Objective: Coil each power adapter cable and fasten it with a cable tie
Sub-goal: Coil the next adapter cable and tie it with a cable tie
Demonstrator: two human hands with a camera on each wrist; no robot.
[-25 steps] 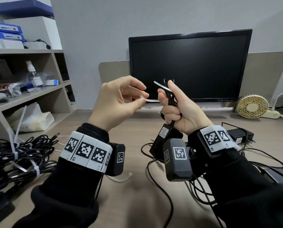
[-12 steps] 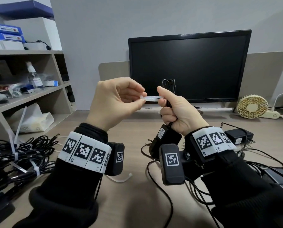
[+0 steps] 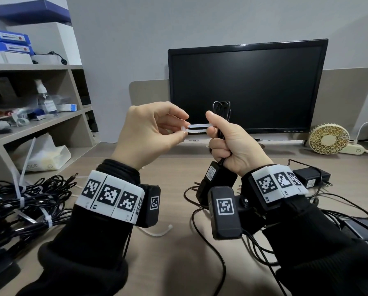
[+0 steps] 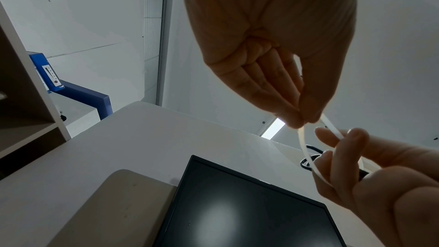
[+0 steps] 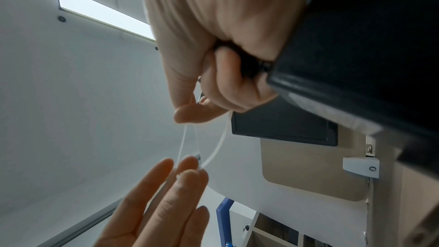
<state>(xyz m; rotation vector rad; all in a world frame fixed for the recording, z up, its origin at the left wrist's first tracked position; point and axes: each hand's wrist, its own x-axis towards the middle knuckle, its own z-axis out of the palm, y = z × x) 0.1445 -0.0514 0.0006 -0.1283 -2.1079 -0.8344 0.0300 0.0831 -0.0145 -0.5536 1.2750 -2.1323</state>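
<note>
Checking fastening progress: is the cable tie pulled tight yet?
Not tight: cable tie shows two loose strands spanning from left hand to right hand.

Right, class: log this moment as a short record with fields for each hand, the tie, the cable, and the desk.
left hand: pinches both ends of the tie
right hand: grips the coiled cable, thumb up by the tie
tie: white, two strands run between the hands, looped round the cable; whether it is locked cannot be told
cable: black, loops stick out above the fist
adapter: hangs below the right hand
desk: tied bundles at left, a spare tie, loose adapters at right
</note>
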